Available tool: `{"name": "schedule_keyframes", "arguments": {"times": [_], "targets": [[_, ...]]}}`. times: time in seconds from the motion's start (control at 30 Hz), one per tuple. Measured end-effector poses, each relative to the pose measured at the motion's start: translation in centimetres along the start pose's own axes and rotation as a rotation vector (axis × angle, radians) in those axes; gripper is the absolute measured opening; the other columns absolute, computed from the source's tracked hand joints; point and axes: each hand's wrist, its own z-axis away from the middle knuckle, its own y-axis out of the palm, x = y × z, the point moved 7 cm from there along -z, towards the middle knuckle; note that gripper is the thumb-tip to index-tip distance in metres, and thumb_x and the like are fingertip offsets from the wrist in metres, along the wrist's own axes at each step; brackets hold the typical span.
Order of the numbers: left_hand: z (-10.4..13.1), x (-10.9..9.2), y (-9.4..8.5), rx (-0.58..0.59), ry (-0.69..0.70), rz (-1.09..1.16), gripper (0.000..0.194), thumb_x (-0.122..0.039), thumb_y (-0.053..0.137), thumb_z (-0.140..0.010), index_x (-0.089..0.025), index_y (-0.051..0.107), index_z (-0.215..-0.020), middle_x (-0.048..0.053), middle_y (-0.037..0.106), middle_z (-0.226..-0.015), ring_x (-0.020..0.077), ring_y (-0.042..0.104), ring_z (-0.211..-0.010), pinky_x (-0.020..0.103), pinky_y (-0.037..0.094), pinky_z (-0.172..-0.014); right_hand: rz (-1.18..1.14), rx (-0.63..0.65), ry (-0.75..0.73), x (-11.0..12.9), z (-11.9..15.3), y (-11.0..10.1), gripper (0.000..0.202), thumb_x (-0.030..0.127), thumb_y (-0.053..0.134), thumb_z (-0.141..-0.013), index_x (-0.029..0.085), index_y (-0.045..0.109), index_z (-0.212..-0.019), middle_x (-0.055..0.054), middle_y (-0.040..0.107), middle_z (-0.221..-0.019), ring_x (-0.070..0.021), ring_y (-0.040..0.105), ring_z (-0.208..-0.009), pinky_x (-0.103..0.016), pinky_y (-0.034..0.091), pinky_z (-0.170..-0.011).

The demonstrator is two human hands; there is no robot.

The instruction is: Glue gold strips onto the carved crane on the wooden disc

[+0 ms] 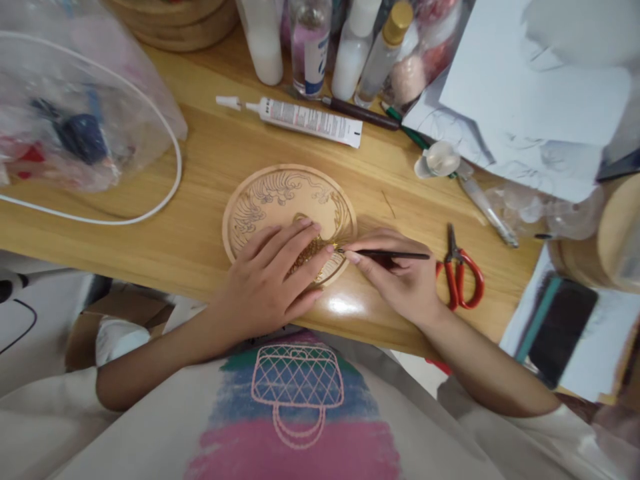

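Observation:
A round wooden plate (295,175) with dark wave-like line drawings lies on the wooden table. Gold wirework (304,259) sits on its lower right part, partly hidden under my fingers. My left hand (270,277) rests flat over the plate's lower part, fingers spread and pointing right. At the plate's right edge, my right hand (400,273) pinches a thin dark tool (395,254), its tip touching the gold wire near my left fingertips.
Red-handled pliers (463,277) lie right of my right hand. A white tube (310,122) and several bottles (349,60) are behind the plate. Plastic bags (85,100) and a white cable (177,160) are left; papers (525,100) and a phone (563,330) are right.

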Motion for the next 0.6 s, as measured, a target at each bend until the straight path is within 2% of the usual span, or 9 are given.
{"name": "schedule_keyframes", "arguments": {"times": [0.27, 0.6], "targets": [[-0.05, -0.05, 0.01, -0.011, 0.007, -0.012, 0.035, -0.033, 0.057, -0.091, -0.016, 0.061, -0.121, 0.021, 0.059, -0.133, 0.0341, 0.055, -0.128, 0.049, 0.049, -0.100, 0.003, -0.001, 0.002, 0.06, -0.07, 0.02, 0.013, 0.010, 0.070, -0.082, 0.020, 0.074, -0.089, -0.002, 0.077, -0.084, -0.0127, 0.070, -0.076, -0.026, 0.058, -0.070], [-0.06, -0.07, -0.05, -0.007, 0.007, -0.013, 0.034, -0.032, 0.056, -0.091, -0.015, 0.062, -0.120, 0.021, 0.060, -0.133, 0.0342, 0.056, -0.127, 0.050, 0.050, -0.100, 0.004, -0.003, 0.008, 0.02, -0.05, -0.01, 0.014, 0.010, 0.070, -0.082, 0.021, 0.074, -0.089, -0.002, 0.077, -0.083, -0.0128, 0.070, -0.076, -0.026, 0.058, -0.070]]}}
